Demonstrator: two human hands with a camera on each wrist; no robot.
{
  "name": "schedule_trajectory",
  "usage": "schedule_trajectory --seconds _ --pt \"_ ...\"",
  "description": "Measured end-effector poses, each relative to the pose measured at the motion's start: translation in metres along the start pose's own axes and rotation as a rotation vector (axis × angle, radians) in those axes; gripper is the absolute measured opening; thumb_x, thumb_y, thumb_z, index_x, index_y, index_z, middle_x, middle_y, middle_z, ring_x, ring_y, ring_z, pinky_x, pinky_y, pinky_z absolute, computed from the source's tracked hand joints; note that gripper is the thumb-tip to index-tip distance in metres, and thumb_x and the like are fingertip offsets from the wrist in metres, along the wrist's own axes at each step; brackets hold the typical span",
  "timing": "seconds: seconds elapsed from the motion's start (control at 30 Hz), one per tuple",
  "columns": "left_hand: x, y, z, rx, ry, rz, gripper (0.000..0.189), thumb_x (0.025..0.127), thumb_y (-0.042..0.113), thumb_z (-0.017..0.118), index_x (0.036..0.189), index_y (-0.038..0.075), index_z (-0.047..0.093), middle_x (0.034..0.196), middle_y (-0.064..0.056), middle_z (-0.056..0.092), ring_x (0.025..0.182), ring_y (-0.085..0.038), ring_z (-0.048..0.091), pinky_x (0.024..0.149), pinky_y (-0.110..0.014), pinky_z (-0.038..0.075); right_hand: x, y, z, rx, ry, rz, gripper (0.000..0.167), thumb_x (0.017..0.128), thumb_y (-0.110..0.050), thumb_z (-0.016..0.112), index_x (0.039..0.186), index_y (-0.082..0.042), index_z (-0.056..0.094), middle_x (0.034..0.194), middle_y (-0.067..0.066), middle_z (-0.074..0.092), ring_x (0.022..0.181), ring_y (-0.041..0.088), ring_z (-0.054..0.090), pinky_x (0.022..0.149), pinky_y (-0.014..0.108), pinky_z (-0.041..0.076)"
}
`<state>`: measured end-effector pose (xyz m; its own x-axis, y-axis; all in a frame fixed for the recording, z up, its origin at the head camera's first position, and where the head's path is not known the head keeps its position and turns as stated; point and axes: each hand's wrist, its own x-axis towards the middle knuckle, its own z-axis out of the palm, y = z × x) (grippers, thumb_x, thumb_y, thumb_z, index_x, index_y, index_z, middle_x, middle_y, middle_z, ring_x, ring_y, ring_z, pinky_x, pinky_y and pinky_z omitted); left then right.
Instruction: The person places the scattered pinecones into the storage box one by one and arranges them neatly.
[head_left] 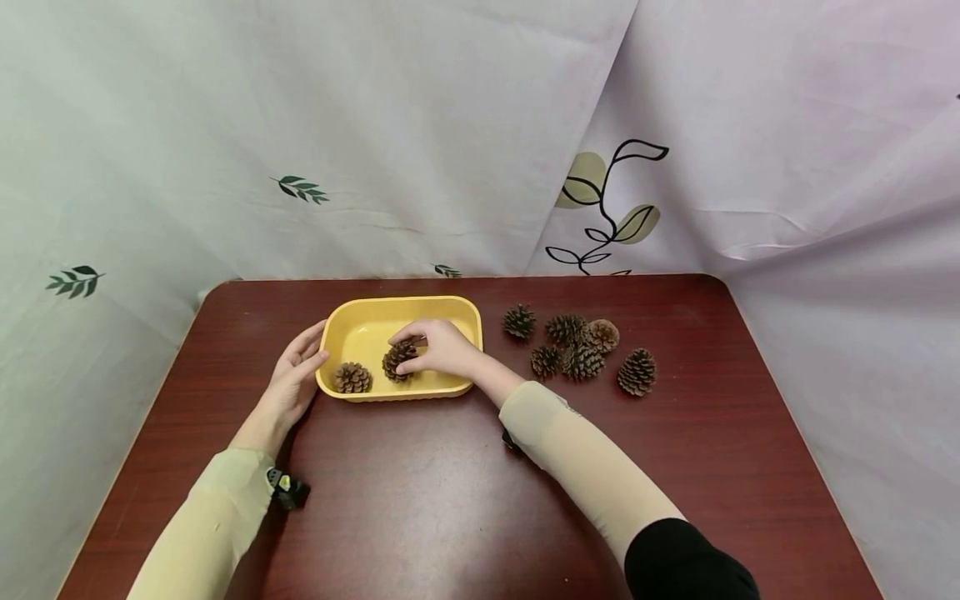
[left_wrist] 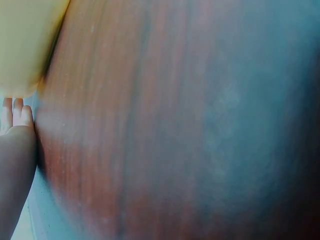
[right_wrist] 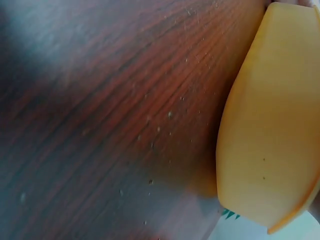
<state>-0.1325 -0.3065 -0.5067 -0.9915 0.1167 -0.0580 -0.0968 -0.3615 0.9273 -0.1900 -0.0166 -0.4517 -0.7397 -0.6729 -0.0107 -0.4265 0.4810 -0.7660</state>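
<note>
A yellow plastic tray point(head_left: 375, 313) with rounded corners sits at the back of the table, left of its middle. My left hand point(head_left: 294, 379) rests against the tray's left end, thumb at the rim and fingers along the outer wall. In the left wrist view, the fingers point(left_wrist: 18, 114) look straight beside the tray point(left_wrist: 25, 45). Inside the tray, my right hand point(head_left: 441, 350) pinches a brown pine cone point(head_left: 396, 363) between thumb and fingers. Another pine cone point(head_left: 353, 378) lies in the tray's front left corner. The right wrist view shows mainly the tray's outer wall point(right_wrist: 270, 115).
Right of the tray, several pine cones point(head_left: 583, 362) lie clustered on the dark red wooden table point(head_left: 420, 492). One pine cone point(head_left: 637, 372) lies apart on the right, and another point(head_left: 519, 322) nearer the tray. A white leaf-patterned cloth point(head_left: 420, 150) hangs behind the table.
</note>
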Motion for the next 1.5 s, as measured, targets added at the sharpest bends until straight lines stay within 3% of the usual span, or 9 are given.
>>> schedule_trajectory --seconds 0.6,1.33,1.5 --pt "-0.002 0.000 -0.001 -0.006 0.004 0.004 0.046 0.108 -0.004 0.050 0.146 0.021 0.058 0.137 0.013 0.068 0.124 -0.002 0.066 0.098 -0.017 0.056 0.016 -0.010 0.022 -0.140 -0.099 -0.018 0.046 0.089 -0.026 0.088 0.131 -0.014 0.075 0.135 0.001 0.075 0.128 0.017 0.067 0.115 0.025 0.047" --pt "0.000 -0.002 -0.001 -0.032 -0.007 0.029 0.044 0.108 -0.006 0.050 0.139 0.023 0.063 0.134 0.010 0.070 0.121 -0.003 0.067 0.099 -0.018 0.056 0.015 -0.010 0.026 -0.101 -0.134 -0.021 0.049 0.090 -0.026 0.088 0.134 -0.013 0.073 0.136 0.001 0.074 0.131 0.018 0.066 0.115 0.025 0.047" --pt "0.001 -0.003 -0.001 -0.037 -0.009 0.031 0.045 0.108 -0.006 0.049 0.139 0.023 0.063 0.135 0.010 0.070 0.122 -0.003 0.067 0.099 -0.018 0.056 0.014 -0.008 0.024 -0.056 -0.141 -0.006 0.052 0.090 -0.025 0.088 0.137 -0.011 0.071 0.139 0.002 0.073 0.126 0.021 0.070 0.110 0.024 0.051"
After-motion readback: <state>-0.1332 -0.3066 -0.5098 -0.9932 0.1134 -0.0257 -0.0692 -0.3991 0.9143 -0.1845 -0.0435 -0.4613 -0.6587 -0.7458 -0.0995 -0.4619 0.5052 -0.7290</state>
